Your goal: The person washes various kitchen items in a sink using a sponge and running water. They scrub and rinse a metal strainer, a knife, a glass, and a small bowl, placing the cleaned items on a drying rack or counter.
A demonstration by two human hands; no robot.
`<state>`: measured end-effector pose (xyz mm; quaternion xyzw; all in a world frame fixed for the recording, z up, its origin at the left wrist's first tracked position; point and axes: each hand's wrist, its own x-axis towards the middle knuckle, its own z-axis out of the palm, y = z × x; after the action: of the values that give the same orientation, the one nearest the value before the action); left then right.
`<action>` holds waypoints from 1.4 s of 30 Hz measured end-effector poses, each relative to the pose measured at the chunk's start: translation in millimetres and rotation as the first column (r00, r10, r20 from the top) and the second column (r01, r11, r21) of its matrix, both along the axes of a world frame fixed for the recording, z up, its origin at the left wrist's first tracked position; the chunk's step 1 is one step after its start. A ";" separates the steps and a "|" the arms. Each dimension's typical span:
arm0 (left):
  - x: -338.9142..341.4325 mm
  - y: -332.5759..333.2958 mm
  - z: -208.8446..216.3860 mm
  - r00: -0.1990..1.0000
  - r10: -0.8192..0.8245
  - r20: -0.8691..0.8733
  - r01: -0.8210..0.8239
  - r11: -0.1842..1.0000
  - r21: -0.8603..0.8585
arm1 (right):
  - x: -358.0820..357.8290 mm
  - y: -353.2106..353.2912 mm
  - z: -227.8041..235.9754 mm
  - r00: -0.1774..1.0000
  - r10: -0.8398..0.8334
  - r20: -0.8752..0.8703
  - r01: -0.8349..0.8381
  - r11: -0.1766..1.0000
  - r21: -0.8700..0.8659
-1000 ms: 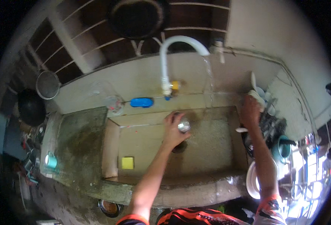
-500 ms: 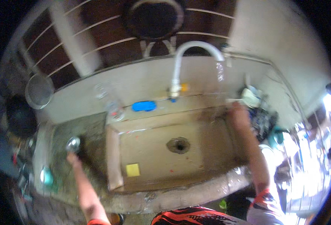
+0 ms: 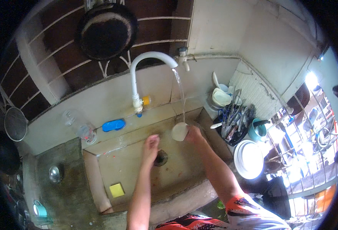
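My right hand grips a small pale bowl by its side, beneath the stream from a white gooseneck faucet. The water falls onto the bowl above the far right part of the tan sink. My left hand is over the sink beside the dark drain, its fingers loosely bent with nothing seen in them. A small shiny metal bowl rests on the counter left of the sink, apart from both hands.
A yellow sponge lies in the sink. Behind it are a blue soap dish and a clear plastic bottle. To the right stand white plates, cutlery and a teal mug. Another teal mug is at left.
My left hand has left the metal bowl and moved right over the sink. My right hand has come from the sink's right edge to under the stream with the pale bowl. The view has shifted right.
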<state>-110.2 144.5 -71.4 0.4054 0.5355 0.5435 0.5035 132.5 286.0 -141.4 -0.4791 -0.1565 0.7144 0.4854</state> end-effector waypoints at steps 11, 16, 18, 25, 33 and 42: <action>150.3 149.8 -93.6 0.669 0.216 0.711 0.055 0.940 -0.337 | 10.4 -45.5 73.0 -0.147 -0.470 0.870 -0.823 0.546 0.156; 142.3 129.9 -118.8 0.841 0.080 0.535 0.146 0.918 -0.368 | 38.2 -30.4 93.5 -0.314 0.035 0.949 -0.914 0.258 -0.312; 144.6 132.3 -117.7 0.938 -0.077 0.339 0.157 0.964 -0.215 | 49.5 -21.0 99.0 -0.287 0.044 0.957 -0.891 0.355 -0.283; 175.2 157.7 -76.8 0.876 0.038 -0.480 -0.045 0.999 -0.002 | 165.9 54.5 138.2 -0.548 -0.746 0.378 -0.737 0.645 0.205; 113.3 98.3 -34.0 0.328 0.264 -0.907 0.096 0.946 0.310 | 201.0 88.3 166.2 -0.775 -0.298 0.558 -0.587 0.667 -0.459; 56.4 19.6 1.3 0.799 0.078 -0.596 -0.247 0.947 -0.208 | 180.5 95.7 169.0 -0.778 -0.458 0.430 -0.592 0.763 -0.259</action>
<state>-53.7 164.0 -70.1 0.4299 0.7664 0.3556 0.3183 313.1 381.7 27.6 -0.5736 -0.7712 -0.2690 -0.0624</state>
